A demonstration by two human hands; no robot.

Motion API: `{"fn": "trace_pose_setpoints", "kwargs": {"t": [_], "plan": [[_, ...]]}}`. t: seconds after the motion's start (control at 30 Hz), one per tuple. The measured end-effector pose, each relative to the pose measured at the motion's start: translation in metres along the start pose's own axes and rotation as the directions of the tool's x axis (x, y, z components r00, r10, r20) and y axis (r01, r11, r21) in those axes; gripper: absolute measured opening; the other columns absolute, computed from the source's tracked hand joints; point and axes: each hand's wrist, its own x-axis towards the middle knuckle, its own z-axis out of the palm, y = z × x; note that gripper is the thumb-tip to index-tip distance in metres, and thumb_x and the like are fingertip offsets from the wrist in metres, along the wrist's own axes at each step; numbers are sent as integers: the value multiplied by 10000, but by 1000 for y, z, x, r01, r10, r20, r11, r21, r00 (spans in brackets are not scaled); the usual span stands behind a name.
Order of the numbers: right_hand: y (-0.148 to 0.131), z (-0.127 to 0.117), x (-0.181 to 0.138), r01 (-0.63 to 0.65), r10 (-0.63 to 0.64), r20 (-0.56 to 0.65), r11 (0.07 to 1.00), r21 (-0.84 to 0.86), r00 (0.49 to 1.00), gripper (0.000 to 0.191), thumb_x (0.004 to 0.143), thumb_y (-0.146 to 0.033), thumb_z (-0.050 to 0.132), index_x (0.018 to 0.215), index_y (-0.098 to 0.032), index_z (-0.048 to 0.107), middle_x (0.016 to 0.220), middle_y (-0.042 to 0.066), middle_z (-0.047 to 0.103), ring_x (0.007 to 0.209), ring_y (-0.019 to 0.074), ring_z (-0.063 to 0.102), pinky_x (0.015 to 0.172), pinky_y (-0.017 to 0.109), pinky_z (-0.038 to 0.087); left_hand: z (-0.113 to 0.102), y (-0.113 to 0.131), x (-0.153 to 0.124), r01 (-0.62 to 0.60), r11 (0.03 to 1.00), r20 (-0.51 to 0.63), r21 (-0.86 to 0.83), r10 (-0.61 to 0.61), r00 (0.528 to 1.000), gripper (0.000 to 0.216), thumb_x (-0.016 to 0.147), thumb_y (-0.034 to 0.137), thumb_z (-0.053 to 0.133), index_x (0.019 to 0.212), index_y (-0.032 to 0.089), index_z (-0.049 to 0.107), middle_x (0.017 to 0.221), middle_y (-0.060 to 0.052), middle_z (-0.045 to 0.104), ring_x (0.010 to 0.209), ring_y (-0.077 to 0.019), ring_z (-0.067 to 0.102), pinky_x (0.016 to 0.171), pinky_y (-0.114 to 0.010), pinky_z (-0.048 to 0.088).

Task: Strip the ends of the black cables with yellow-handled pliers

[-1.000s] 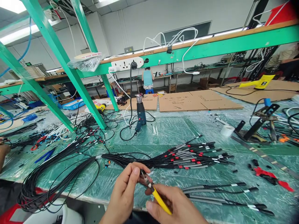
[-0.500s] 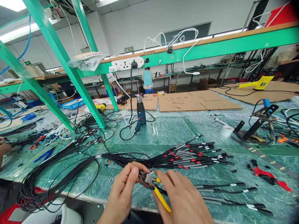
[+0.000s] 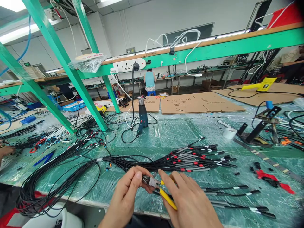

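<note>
In the head view my right hand [image 3: 187,193] grips side cutters with yellow handles [image 3: 168,199]. Their metal jaws [image 3: 149,180] point left and meet the fingertips of my left hand [image 3: 127,193]. That hand is closed in a pinch on a black cable [image 3: 155,192], most of which is hidden by my fingers and the tool. Several cables with grey sleeves and white labels [image 3: 237,187] stick out to the right of my right hand. Just beyond both hands lies a tied bundle of black cables with red and grey sleeved ends [image 3: 190,158].
A heat gun [image 3: 142,114] stands upright behind the bundle. Blue-handled pliers [image 3: 45,157] and a coworker's hand [image 3: 6,152] are at the left. To the right are a white tape roll [image 3: 229,133], a metal ruler [image 3: 268,161] and a black clamp-like fixture [image 3: 258,129].
My right hand and the cutters have shifted slightly right, and the cutters' handles look a little more spread. The left hand stays nearly in place, still pinching.
</note>
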Motion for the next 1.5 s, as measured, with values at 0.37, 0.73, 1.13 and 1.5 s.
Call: {"fn": "trace_pose_setpoints", "kwargs": {"t": [0.37, 0.73, 1.13, 1.5], "plan": [[-2, 3, -4, -181, 106, 300, 955, 235, 948, 448, 881, -214, 499, 1326, -246, 530, 1005, 72, 668, 852, 259, 678, 711, 384, 548, 0, 1, 3, 0, 1000, 10, -2, 0, 1000, 354, 1004, 402, 391, 981, 159, 648, 971, -75, 665, 784, -187, 651, 777, -310, 513], [-2, -4, 3, -317, 121, 433, 852, 416, 893, 204, 884, -274, 509, 1025, -227, 648, 859, 27, 657, 738, 199, 607, 664, 295, 432, 0, 5, 3, -11, 997, 82, 72, 6, 997, 335, 1017, 373, 379, 1009, 171, 646, 900, -46, 650, 820, -163, 609, 785, -255, 480], [-7, -3, -1, -685, -3, 691, 119, 718, 723, 599, 812, -699, 545, 1094, -174, 607, 697, -14, 544, 558, 107, 496, 518, 212, 358, 2, -2, 4, -10, 999, 1, 39, 10, 1000, 338, 1011, 383, 385, 1077, 179, 646, 1064, -81, 658, 904, -196, 632, 827, -311, 519], [-9, -9, 3, -343, 154, 391, 810, 475, 907, 184, 868, -297, 537, 1004, -225, 639, 849, 26, 654, 751, 187, 601, 675, 274, 423, 2, 2, 3, -27, 997, 6, 68, 26, 1000, 344, 1017, 380, 365, 972, 176, 639, 905, -48, 653, 759, -151, 587, 748, -257, 481]]}}
